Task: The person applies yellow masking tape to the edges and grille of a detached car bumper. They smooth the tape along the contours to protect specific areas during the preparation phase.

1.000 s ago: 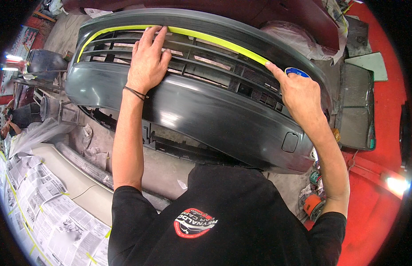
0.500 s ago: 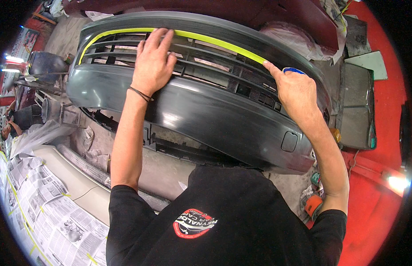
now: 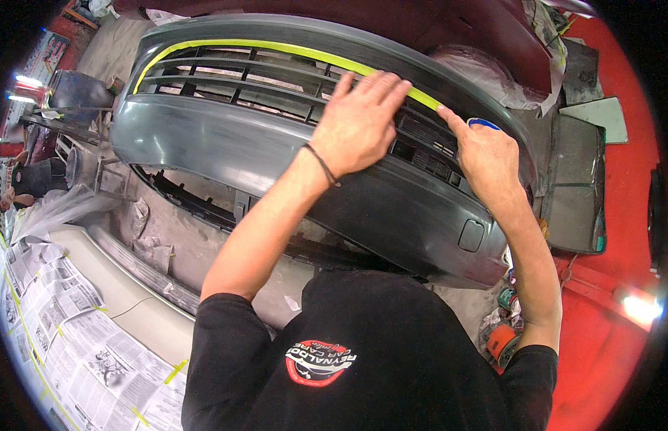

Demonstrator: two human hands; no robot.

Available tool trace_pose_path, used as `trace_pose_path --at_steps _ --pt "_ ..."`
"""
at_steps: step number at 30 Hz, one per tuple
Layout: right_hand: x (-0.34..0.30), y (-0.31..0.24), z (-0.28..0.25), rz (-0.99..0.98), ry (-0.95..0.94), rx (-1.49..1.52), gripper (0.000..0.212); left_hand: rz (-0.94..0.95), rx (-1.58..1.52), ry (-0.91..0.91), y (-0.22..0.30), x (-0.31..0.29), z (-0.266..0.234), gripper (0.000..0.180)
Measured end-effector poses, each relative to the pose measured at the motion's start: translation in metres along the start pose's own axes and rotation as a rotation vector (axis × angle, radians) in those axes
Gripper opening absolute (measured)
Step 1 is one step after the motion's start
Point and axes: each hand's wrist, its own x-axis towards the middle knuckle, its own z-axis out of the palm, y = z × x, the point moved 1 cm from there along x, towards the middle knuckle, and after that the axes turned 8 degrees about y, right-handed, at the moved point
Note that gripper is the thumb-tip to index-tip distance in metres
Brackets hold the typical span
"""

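Observation:
A dark grey car bumper [image 3: 197, 133] spans the upper half of the view, with a slatted grille opening [image 3: 265, 87] in it. Bright yellow-green masking tape [image 3: 291, 49] runs in a curve along the opening's upper edge. My left hand [image 3: 357, 123] lies right of the bumper's middle, fingers outstretched, their tips on or beside the tape. Farther right, my right hand [image 3: 488, 154] is closed round a tape roll, whose blue inner ring [image 3: 483, 124] shows above the knuckles. Its index finger points out to the strip's right end. Most of the roll is hidden.
Behind the bumper is a dark maroon car panel [image 3: 334, 13]. At lower left, newspaper [image 3: 68, 316] covers part of a beige panel [image 3: 158, 323]. A red surface [image 3: 628, 194] borders the right side. An orange-banded can [image 3: 500, 341] stands by my right elbow.
My left hand has slid right along the tape, from left of the grille's middle toward my right hand. My right hand has shifted slightly right and down in the view.

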Motion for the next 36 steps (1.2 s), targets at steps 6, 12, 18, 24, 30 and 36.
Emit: trace_pose_path --at_steps 6,12,18,24,30,36 --pt "0.001 -0.003 -0.005 0.012 -0.024 -0.016 0.056 -0.028 0.15 0.081 -0.102 -0.017 -0.052 0.057" --pt "0.002 -0.001 0.0 -0.001 0.017 0.002 0.053 -0.087 0.269 0.15 -0.197 -0.03 -0.088 0.051" --pt "0.007 -0.004 -0.005 -0.021 0.035 -0.016 0.049 -0.252 0.316 0.221 -0.241 -0.048 -0.094 0.046" --pt "0.005 0.002 -0.002 -0.02 0.006 0.036 0.05 -0.567 0.397 0.118 -0.292 -0.064 -0.113 0.059" --pt "0.005 0.002 0.0 -0.042 0.034 0.04 0.052 -0.812 0.522 -0.023 -0.324 -0.075 -0.12 0.073" --pt "0.001 0.004 0.004 -0.048 0.089 0.004 0.046 -0.969 0.622 -0.175 -0.327 -0.06 -0.122 0.077"
